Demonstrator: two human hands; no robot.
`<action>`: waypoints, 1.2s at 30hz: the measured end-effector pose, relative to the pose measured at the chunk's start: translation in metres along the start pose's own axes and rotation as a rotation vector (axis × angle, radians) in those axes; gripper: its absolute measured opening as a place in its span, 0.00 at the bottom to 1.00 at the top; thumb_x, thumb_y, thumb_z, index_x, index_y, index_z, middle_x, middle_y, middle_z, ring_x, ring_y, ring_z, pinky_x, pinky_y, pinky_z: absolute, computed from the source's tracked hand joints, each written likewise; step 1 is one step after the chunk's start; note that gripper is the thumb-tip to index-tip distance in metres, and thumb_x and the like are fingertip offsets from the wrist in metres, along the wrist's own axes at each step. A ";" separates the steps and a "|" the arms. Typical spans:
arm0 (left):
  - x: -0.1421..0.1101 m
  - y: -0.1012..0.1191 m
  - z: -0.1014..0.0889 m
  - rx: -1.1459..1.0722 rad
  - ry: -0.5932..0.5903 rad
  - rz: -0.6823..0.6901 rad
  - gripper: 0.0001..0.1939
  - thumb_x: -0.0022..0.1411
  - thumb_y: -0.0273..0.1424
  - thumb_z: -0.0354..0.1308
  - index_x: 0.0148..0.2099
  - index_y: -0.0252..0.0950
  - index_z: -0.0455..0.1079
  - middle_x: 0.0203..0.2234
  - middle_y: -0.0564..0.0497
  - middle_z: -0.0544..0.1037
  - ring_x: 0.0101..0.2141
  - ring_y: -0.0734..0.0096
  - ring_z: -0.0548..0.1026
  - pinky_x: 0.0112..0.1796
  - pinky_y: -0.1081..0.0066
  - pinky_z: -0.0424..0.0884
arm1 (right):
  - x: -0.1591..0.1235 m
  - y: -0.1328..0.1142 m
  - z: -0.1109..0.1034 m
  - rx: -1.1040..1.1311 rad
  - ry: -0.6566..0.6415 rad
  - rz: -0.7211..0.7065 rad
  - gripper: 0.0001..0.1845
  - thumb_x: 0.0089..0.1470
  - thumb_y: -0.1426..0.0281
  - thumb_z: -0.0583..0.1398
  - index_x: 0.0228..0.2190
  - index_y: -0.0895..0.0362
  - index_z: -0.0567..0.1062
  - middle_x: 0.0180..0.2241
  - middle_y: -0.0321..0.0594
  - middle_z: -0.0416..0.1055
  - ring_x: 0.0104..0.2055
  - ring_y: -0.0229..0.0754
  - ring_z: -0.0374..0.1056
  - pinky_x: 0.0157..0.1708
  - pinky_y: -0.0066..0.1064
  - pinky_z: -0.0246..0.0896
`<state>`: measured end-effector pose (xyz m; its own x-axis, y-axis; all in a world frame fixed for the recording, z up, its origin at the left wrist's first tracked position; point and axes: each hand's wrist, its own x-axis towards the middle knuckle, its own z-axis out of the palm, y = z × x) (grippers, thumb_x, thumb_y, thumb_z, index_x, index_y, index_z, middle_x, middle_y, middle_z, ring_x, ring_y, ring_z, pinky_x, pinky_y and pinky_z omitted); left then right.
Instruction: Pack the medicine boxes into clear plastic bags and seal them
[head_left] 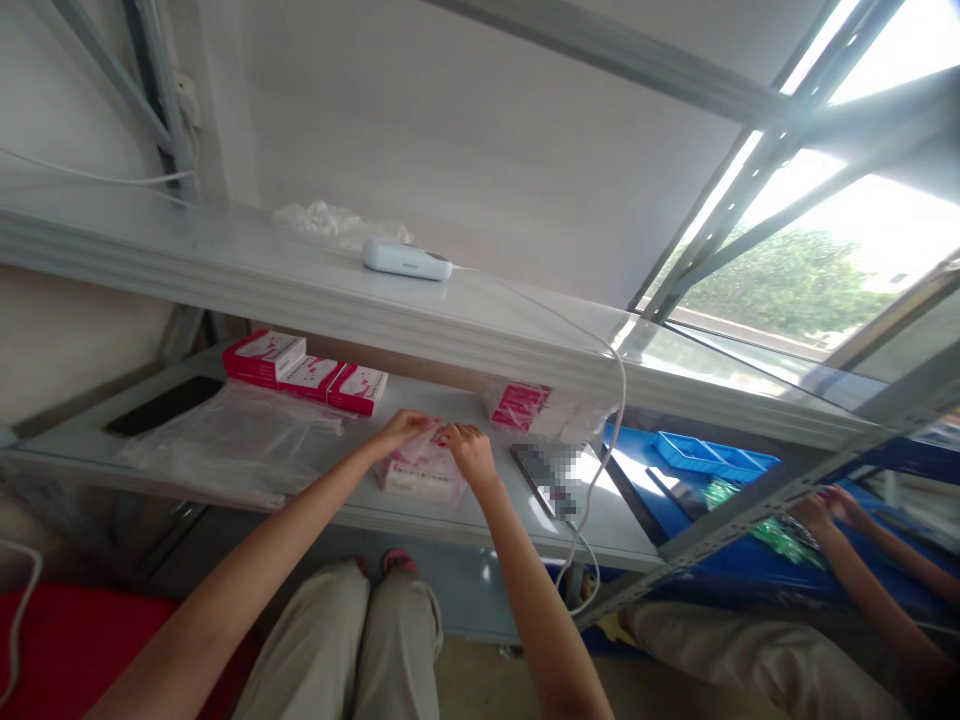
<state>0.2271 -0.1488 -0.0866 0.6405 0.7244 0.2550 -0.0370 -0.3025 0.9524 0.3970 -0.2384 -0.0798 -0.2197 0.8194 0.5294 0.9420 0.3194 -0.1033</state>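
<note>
A red-and-white box lies inside a clear plastic bag (425,478) on the lower shelf in front of me. At the bag's upper edge my left hand (406,426) is closed, its fingers pinching the thin film. Just right of it, my right hand (469,452) also has its fingers closed on the film, palm down over the box's right corner. Red-and-white boxes (315,375) sit in a row behind my left hand. Flat clear plastic bags (240,440) are spread to the left. Another bagged box (521,404) rests behind and right of my right hand.
A phone (544,482) with a white cable lies right of my hands. Above, the upper shelf (300,285) holds a white handheld device (407,261) and crumpled plastic. At right, another person's hands (821,508) work near a blue divided tray (712,457), beyond a metal post.
</note>
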 end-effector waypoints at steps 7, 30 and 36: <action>0.001 -0.022 -0.012 0.292 0.400 -0.036 0.11 0.57 0.35 0.57 0.32 0.34 0.77 0.31 0.45 0.81 0.36 0.62 0.77 0.40 0.67 0.71 | -0.014 -0.019 -0.003 -0.076 0.220 0.040 0.07 0.59 0.74 0.57 0.31 0.55 0.75 0.33 0.41 0.77 0.37 0.42 0.69 0.38 0.32 0.54; -0.133 -0.028 0.066 -0.132 1.199 -0.099 0.11 0.57 0.40 0.55 0.38 0.38 0.65 0.35 0.50 0.72 0.38 0.67 0.72 0.43 0.68 0.69 | 0.020 0.015 0.033 0.829 0.060 0.425 0.20 0.55 0.54 0.54 0.36 0.55 0.77 0.39 0.43 0.75 0.42 0.44 0.69 0.44 0.37 0.62; -0.164 -0.017 0.114 -0.771 0.791 -0.677 0.12 0.59 0.33 0.58 0.42 0.38 0.59 0.30 0.50 0.76 0.25 0.65 0.78 0.25 0.69 0.73 | -0.029 -0.011 0.053 0.934 0.005 0.593 0.20 0.47 0.53 0.60 0.29 0.58 0.76 0.26 0.36 0.73 0.29 0.40 0.65 0.32 0.31 0.60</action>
<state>0.2104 -0.3334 -0.1638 0.0904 0.8396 -0.5356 -0.4848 0.5068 0.7128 0.3791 -0.2404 -0.1387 0.2057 0.9602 0.1890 0.3348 0.1125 -0.9355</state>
